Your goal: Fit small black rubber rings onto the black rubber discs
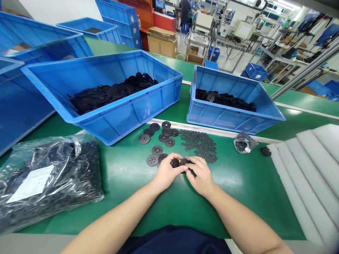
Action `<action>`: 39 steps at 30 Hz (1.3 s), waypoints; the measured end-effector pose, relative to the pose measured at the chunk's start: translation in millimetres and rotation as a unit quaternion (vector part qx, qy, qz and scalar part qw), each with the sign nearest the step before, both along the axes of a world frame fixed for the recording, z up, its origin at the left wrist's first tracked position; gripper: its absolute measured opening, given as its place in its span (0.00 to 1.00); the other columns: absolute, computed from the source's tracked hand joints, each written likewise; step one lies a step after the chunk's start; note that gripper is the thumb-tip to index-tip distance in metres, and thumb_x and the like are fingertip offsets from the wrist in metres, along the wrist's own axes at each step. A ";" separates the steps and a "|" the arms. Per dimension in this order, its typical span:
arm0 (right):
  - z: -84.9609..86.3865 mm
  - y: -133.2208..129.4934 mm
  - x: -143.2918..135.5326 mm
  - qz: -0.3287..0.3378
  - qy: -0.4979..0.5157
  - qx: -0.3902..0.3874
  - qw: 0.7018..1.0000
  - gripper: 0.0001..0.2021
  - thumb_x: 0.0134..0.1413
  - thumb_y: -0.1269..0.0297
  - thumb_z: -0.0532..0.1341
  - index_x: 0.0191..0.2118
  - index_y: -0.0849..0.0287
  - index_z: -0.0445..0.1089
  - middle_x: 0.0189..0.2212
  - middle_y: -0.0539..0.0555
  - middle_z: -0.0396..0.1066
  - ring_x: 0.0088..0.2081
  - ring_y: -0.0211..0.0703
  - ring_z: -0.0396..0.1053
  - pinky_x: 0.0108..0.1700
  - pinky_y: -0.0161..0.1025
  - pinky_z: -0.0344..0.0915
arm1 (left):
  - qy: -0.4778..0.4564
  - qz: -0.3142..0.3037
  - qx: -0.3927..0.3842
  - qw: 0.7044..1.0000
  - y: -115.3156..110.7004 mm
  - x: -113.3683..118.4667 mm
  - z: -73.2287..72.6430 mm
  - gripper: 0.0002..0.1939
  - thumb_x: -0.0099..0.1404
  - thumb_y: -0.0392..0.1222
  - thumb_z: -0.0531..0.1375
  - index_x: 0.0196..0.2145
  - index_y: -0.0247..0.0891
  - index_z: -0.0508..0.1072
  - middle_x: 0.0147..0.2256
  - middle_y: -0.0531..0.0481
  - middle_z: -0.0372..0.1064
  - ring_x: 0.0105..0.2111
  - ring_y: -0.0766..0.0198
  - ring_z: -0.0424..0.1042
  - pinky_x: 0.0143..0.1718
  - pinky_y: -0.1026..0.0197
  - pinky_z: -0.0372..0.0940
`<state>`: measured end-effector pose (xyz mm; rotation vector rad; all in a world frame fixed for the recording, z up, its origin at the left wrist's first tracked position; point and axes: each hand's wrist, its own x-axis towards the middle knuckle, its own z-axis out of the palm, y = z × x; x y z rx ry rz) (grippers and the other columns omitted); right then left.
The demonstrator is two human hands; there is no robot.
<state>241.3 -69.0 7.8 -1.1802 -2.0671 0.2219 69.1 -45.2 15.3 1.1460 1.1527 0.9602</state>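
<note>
Near the middle of the green table, my left hand is closed round a small black round part. My right hand grips a black disc right beside it, and the fingertips of both hands nearly meet. Several flat black discs with holes lie just left of and behind my left hand, one partly hidden by it. Behind my right hand, many small black rings are spread on the table. How the two held parts touch is hidden by the fingers.
Two blue bins holding black discs stand behind. A clear bag of black parts lies at left on the green table. At right are a small bag, a black part and white foam sheets. A person is far back.
</note>
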 end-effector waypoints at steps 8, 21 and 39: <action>-3.8 3.5 8.6 -0.056 -0.043 -0.004 0.997 0.15 0.62 0.62 0.58 0.54 0.56 0.70 0.55 0.61 0.70 0.58 0.53 0.65 0.59 0.57 0.61 | -0.119 0.074 -0.074 0.987 14.2 -12.3 -1.4 0.20 0.46 0.42 0.72 0.36 0.37 0.71 0.29 0.54 0.70 0.29 0.67 0.70 0.33 0.63 0.65; -20.3 16.1 19.5 -0.158 -0.150 -0.037 0.975 0.11 0.63 0.66 0.56 0.45 0.58 0.75 0.57 0.62 0.68 0.59 0.56 0.62 0.58 0.55 0.57 | -0.083 0.207 -0.043 0.974 52.4 -69.6 15.3 0.14 0.50 0.39 0.61 0.35 0.40 0.63 0.37 0.47 0.75 0.35 0.57 0.77 0.34 0.57 0.69; -19.1 13.5 12.7 -0.100 -0.097 -0.014 0.990 0.07 0.63 0.65 0.58 0.38 0.56 0.74 0.54 0.59 0.71 0.59 0.55 0.61 0.59 0.56 0.56 | 0.420 0.079 0.075 0.901 53.1 -77.6 2.0 0.14 0.51 0.46 0.68 0.31 0.40 0.68 0.29 0.51 0.70 0.31 0.58 0.70 0.34 0.58 0.62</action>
